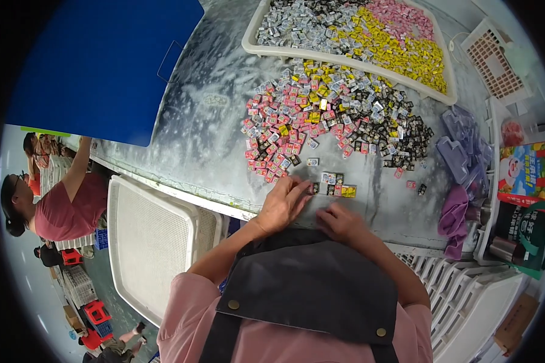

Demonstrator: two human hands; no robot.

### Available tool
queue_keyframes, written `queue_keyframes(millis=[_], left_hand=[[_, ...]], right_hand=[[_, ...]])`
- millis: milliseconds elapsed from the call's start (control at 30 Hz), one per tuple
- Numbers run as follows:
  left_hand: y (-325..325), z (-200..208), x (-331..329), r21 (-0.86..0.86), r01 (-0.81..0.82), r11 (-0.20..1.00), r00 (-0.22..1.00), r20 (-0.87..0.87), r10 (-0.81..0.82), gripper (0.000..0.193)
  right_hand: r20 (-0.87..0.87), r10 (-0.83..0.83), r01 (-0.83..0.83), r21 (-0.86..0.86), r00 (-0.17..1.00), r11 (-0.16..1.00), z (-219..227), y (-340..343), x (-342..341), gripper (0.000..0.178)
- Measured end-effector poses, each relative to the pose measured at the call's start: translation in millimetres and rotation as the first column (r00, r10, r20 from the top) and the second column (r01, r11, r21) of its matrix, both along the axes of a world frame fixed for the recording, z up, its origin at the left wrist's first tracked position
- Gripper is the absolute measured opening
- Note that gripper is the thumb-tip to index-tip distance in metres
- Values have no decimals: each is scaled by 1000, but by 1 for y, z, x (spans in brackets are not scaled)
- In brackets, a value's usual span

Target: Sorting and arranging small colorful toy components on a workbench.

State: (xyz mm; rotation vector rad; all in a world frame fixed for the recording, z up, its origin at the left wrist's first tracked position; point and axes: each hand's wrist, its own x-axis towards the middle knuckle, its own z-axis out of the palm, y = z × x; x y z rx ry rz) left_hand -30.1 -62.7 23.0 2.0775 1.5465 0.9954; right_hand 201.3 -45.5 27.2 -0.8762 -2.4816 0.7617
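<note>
My left hand is at the near edge of the table, fingers bent, its fingertips closed against a small dark box. Just right of it stands a little group of similar boxes, a silver-and-black pair behind a yellow one. My right hand is in front of this group, close to my apron; its fingers are curled and blurred, and whatever they may hold is hidden. Beyond both hands spreads a loose heap of small pink boxes, with black boxes at its right.
A white tray of sorted small boxes stands at the back. Purple clear plastic pieces and a purple cloth lie at right. A blue panel covers the far left. Another person reaches toward the table at left.
</note>
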Motion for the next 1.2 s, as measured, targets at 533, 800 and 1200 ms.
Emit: queue_keyframes(millis=[533, 800, 1200], left_hand=[[11, -4, 1, 123, 93, 988, 991, -107, -80, 37], [12, -7, -1, 158, 158, 975, 978, -164, -132, 30], [13, -5, -3, 123, 227, 966, 944, -272, -188, 34]], right_hand=[[-70, -127, 139, 210, 989, 968, -2, 32, -27, 22], [127, -114, 35, 502, 985, 864, -6, 28, -30, 26], [-64, -186, 196, 226, 980, 954, -5, 29, -31, 14]])
